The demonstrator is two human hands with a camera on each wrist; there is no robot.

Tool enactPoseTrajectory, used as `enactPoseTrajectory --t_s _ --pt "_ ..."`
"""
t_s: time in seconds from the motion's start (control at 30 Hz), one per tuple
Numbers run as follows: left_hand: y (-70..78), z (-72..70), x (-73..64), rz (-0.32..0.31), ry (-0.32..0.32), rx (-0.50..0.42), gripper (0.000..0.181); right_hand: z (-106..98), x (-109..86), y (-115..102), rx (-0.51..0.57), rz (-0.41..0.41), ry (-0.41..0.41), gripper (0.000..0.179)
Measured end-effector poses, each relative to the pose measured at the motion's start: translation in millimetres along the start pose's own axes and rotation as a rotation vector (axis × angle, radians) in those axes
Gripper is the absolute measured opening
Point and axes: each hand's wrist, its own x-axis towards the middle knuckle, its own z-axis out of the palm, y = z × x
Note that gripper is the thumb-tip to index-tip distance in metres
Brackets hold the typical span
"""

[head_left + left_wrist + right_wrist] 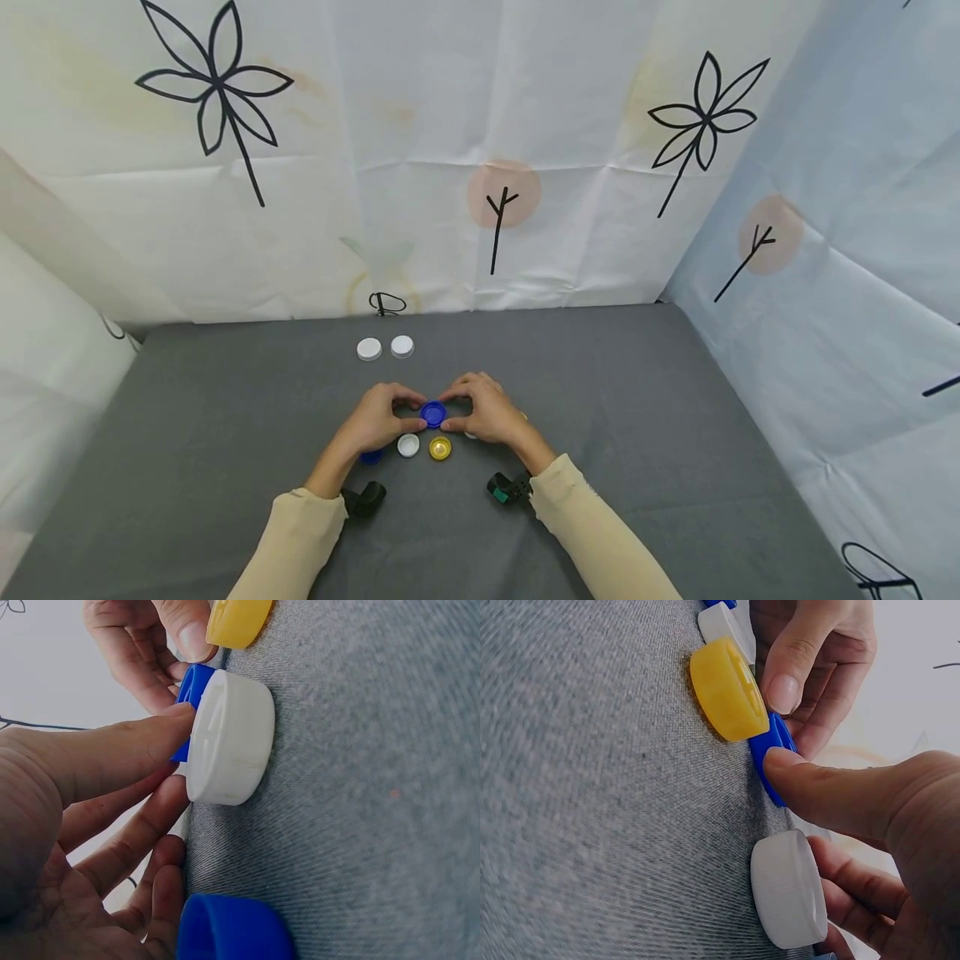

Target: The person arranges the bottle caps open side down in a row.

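Between both hands is a blue bottle cap, its hollow side up in the head view. My left hand pinches its left side with thumb and fingers. On the opposite side my right hand holds it the same way. Just in front of it sit a white cap and a yellow cap. A second blue cap lies under the left hand, partly covered in the head view. Beside the right fingers stands another white cap, mostly hidden by that hand from above.
Farther back on the grey cloth-covered table are two more white caps, side by side. A yellow edge peeks out beyond the right hand. White printed sheets wall in the table's back and sides.
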Motion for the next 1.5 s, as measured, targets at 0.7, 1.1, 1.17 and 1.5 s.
enactPoseTrajectory --t_s 0.7,1.1,1.17,1.5 --pt "3.9 -0.2 -1.1 -0.009 0.011 -0.032 0.025 -0.8 2.7 -1.0 0.006 0.016 0.007 0.029" --pt "9.1 -7.4 -4.8 0.079 0.029 -0.201 0.027 -12.9 1.0 -6.2 0.184 -0.005 0.004 0.033" --pt "11.9 -9.8 -5.9 0.078 0.031 -0.213 0.028 -14.7 0.7 -7.7 0.203 -0.011 0.010 0.033" --pt "23.9 -16.5 -10.9 0.072 0.042 -0.278 0.028 -23.1 -1.8 -15.5 0.285 -0.085 0.044 0.035"
